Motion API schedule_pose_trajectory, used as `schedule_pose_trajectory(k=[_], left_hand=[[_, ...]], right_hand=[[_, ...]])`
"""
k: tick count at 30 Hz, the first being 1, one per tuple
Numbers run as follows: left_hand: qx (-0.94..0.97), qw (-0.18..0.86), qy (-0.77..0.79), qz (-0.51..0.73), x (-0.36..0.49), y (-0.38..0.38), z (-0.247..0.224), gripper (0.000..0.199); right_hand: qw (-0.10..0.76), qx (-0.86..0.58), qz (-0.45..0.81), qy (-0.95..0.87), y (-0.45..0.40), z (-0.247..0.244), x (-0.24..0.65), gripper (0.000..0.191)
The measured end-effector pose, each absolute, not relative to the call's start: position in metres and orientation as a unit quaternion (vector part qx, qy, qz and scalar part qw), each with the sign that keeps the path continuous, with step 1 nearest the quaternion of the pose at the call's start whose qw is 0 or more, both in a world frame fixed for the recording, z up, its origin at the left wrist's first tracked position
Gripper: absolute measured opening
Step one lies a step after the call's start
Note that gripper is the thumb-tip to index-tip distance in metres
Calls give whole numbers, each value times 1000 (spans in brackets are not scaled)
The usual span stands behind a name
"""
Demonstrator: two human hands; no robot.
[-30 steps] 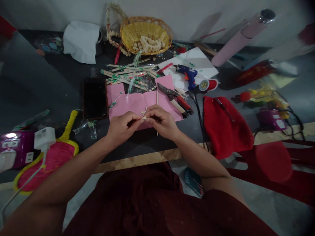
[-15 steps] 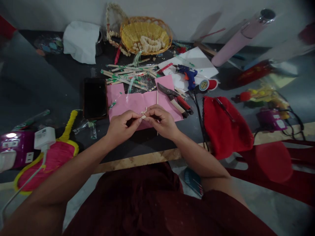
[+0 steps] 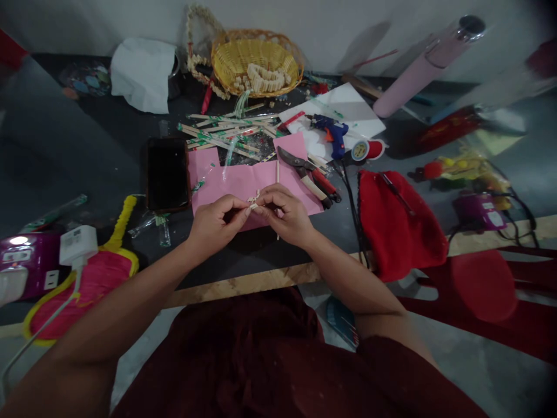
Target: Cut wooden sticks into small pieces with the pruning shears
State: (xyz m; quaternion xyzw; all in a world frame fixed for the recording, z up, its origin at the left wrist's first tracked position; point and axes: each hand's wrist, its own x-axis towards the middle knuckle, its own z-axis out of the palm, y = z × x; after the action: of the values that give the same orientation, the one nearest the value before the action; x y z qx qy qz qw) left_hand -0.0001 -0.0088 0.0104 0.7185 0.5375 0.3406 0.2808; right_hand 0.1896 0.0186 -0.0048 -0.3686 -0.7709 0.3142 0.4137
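My left hand [image 3: 221,222] and my right hand [image 3: 287,216] meet over a pink sheet of paper [image 3: 235,177]. Between their fingertips they pinch a small piece of pale wood [image 3: 253,206]. More short wood bits [image 3: 253,198] show just behind the fingertips; whether these are held or lie on the paper I cannot tell. A thin wooden stick [image 3: 277,171] lies on the paper, partly under my right hand. Beyond that hand rest pruning shears [image 3: 307,173] with red handles.
Wrapped chopsticks [image 3: 226,130] are heaped behind the paper. A yellow basket [image 3: 224,64] holds a wooden-piece construction. A phone [image 3: 167,174] lies left; a blue glue gun [image 3: 334,133], red thread spool [image 3: 375,150] and red cloth [image 3: 391,232] lie right. A pink flask [image 3: 418,75] stands behind.
Both hands keep the same pinch at nearly the same spot. The whole view has shifted very slightly; nothing else visibly differs.
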Motion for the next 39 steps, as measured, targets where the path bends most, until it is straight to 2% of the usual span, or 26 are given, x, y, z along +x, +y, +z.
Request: schedule_pose_trajectory(k=[4, 6, 12, 20, 25, 31, 36, 39], left_hand=[[656, 348, 540, 396, 0, -6, 9, 11], [618, 387, 541, 419, 1, -4, 10, 10], [567, 445, 525, 453, 1, 0, 10, 11], [527, 487, 513, 471, -1, 2, 7, 14], [516, 496, 514, 474, 0, 2, 10, 14], [525, 494, 513, 467, 1, 2, 10, 12], [508, 510, 510, 470, 0, 3, 6, 15], [494, 519, 510, 476, 0, 4, 6, 16]], right_hand=[[356, -419, 138, -824, 29, -7, 201, 8], [316, -442, 91, -835, 33, -10, 207, 9], [273, -451, 84, -846, 37, -21, 208, 22], [290, -491, 49, -820, 45, -7, 234, 21], [209, -576, -31, -789, 48, 4, 274, 20], [132, -599, -33, -789, 50, -10, 285, 26], [132, -606, -32, -783, 54, -14, 278, 24], [217, -609, 15, -763, 57, -8, 283, 20]])
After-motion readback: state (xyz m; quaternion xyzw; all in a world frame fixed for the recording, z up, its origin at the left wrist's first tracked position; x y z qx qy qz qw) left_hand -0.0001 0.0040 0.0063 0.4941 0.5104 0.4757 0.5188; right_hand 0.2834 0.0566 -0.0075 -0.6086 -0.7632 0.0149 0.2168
